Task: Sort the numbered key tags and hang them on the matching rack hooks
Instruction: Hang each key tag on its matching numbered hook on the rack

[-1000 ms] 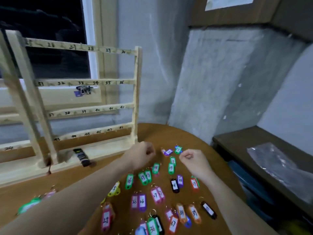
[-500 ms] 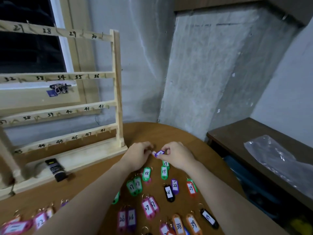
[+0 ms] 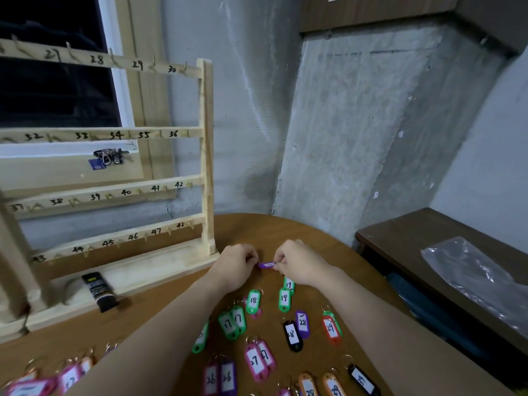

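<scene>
Purple tag pinched between left hand and right hand; number unreadable, so mis-hanging on rack likely.

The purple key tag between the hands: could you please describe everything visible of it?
The purple key tag is a small flat plastic-looking tag with a pale label, number unreadable. It is held roughly level just above the wooden table, beyond the two green 19 tags. The left hand and right hand pinch its opposite ends; its ring is hidden.
</scene>
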Demonstrator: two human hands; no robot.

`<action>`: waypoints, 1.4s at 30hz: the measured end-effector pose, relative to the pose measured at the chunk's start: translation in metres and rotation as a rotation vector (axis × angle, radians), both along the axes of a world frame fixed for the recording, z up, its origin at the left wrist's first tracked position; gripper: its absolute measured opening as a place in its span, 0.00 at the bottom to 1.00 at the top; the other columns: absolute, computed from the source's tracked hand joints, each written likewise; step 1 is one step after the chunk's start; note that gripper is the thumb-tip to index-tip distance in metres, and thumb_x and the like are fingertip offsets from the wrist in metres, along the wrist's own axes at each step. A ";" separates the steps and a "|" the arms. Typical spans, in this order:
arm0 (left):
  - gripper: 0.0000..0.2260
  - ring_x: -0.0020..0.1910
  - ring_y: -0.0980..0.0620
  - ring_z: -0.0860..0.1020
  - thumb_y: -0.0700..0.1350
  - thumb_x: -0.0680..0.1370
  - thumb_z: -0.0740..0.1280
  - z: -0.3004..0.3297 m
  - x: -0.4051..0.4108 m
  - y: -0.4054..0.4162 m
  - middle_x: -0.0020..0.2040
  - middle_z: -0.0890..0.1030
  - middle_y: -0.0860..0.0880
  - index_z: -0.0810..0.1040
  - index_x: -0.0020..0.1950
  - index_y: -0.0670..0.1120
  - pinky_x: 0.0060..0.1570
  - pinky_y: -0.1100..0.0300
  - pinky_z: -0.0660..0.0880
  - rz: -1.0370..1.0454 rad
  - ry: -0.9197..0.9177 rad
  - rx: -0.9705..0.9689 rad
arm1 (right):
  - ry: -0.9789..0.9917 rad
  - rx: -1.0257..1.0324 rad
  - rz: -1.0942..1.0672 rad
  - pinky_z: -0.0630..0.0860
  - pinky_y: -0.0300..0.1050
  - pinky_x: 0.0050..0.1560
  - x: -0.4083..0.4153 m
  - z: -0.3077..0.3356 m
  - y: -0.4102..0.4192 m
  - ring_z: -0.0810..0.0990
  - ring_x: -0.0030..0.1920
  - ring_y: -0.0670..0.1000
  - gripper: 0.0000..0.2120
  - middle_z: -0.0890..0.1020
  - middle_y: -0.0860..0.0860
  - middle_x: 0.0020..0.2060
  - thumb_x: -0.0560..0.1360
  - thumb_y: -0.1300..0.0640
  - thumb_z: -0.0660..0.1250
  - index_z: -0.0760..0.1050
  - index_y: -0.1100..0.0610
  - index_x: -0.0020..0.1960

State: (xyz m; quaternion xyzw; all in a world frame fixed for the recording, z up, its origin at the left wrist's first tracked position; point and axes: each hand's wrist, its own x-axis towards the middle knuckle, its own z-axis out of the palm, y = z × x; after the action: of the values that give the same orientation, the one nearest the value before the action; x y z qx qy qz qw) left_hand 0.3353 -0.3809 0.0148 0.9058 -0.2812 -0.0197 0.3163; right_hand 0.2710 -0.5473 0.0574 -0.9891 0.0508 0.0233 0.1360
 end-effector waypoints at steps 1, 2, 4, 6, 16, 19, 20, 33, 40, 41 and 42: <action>0.07 0.49 0.54 0.77 0.41 0.82 0.65 0.002 0.000 0.000 0.48 0.81 0.53 0.80 0.47 0.51 0.51 0.63 0.70 0.011 0.008 0.011 | -0.001 -0.012 -0.002 0.83 0.51 0.51 0.001 0.001 0.000 0.83 0.45 0.51 0.05 0.85 0.51 0.45 0.80 0.57 0.69 0.84 0.54 0.48; 0.07 0.50 0.53 0.78 0.42 0.81 0.65 0.004 -0.001 0.000 0.49 0.82 0.52 0.81 0.48 0.50 0.51 0.62 0.71 0.019 0.013 0.025 | -0.006 -0.024 0.000 0.83 0.52 0.51 0.001 0.002 0.000 0.83 0.45 0.51 0.06 0.85 0.51 0.45 0.79 0.59 0.68 0.83 0.54 0.45; 0.07 0.51 0.51 0.78 0.42 0.81 0.65 0.008 -0.004 0.001 0.51 0.83 0.50 0.83 0.50 0.48 0.53 0.59 0.73 0.035 0.013 0.048 | -0.010 -0.058 0.009 0.82 0.53 0.52 0.001 0.003 0.001 0.83 0.46 0.53 0.07 0.83 0.52 0.48 0.79 0.60 0.66 0.82 0.54 0.46; 0.07 0.49 0.53 0.78 0.42 0.81 0.66 0.012 -0.008 0.002 0.51 0.83 0.50 0.84 0.50 0.48 0.53 0.59 0.74 0.057 0.025 0.059 | -0.006 -0.094 0.029 0.81 0.53 0.54 -0.003 0.006 0.004 0.82 0.48 0.53 0.06 0.82 0.53 0.50 0.80 0.59 0.66 0.82 0.55 0.50; 0.07 0.41 0.56 0.80 0.43 0.81 0.66 0.012 -0.017 0.013 0.42 0.83 0.52 0.83 0.49 0.50 0.42 0.65 0.73 0.113 0.118 -0.008 | 0.060 -0.008 0.139 0.81 0.52 0.56 -0.004 0.005 0.003 0.81 0.49 0.49 0.11 0.81 0.46 0.48 0.76 0.49 0.74 0.83 0.51 0.57; 0.07 0.37 0.58 0.79 0.43 0.81 0.67 0.012 -0.013 0.016 0.38 0.82 0.52 0.81 0.45 0.52 0.39 0.66 0.74 0.116 0.173 -0.044 | 0.038 0.013 0.119 0.82 0.54 0.53 0.002 0.000 0.000 0.81 0.47 0.49 0.08 0.81 0.48 0.46 0.74 0.50 0.77 0.82 0.51 0.50; 0.08 0.35 0.58 0.79 0.42 0.81 0.67 0.011 -0.011 0.017 0.37 0.82 0.51 0.81 0.44 0.52 0.38 0.66 0.74 0.115 0.181 -0.054 | 0.029 0.022 0.116 0.82 0.54 0.53 0.003 0.000 -0.001 0.81 0.46 0.49 0.08 0.81 0.48 0.46 0.73 0.50 0.77 0.81 0.50 0.48; 0.05 0.43 0.53 0.77 0.40 0.79 0.68 0.038 -0.030 0.054 0.41 0.80 0.52 0.80 0.44 0.47 0.38 0.71 0.66 0.027 -0.070 -0.018 | -0.269 0.248 0.001 0.73 0.40 0.35 -0.006 0.005 -0.003 0.75 0.30 0.42 0.10 0.78 0.43 0.28 0.76 0.57 0.73 0.76 0.49 0.39; 0.05 0.39 0.58 0.75 0.41 0.80 0.66 0.095 -0.083 0.149 0.42 0.79 0.54 0.81 0.48 0.46 0.36 0.69 0.66 0.122 -0.167 0.059 | -0.240 0.479 0.128 0.76 0.47 0.36 -0.037 0.048 0.063 0.85 0.34 0.50 0.06 0.86 0.49 0.38 0.80 0.60 0.67 0.74 0.53 0.45; 0.05 0.39 0.58 0.76 0.42 0.81 0.65 0.104 -0.093 0.164 0.41 0.79 0.54 0.80 0.49 0.46 0.36 0.68 0.68 0.142 -0.169 0.073 | -0.233 0.502 0.156 0.75 0.47 0.35 -0.044 0.054 0.075 0.86 0.34 0.50 0.06 0.87 0.49 0.38 0.80 0.61 0.66 0.73 0.54 0.46; 0.05 0.39 0.58 0.76 0.42 0.81 0.64 0.111 -0.103 0.179 0.41 0.79 0.55 0.80 0.49 0.46 0.35 0.67 0.69 0.167 -0.169 0.085 | -0.225 0.527 0.186 0.75 0.46 0.33 -0.050 0.060 0.088 0.86 0.34 0.50 0.06 0.87 0.50 0.39 0.81 0.62 0.65 0.72 0.55 0.46</action>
State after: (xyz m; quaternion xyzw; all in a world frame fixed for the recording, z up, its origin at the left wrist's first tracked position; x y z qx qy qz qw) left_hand 0.2327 -0.2015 0.1259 0.9371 -0.2292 0.0714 0.2535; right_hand 0.2207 -0.4589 0.1176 -0.9166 -0.0629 -0.0618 0.3900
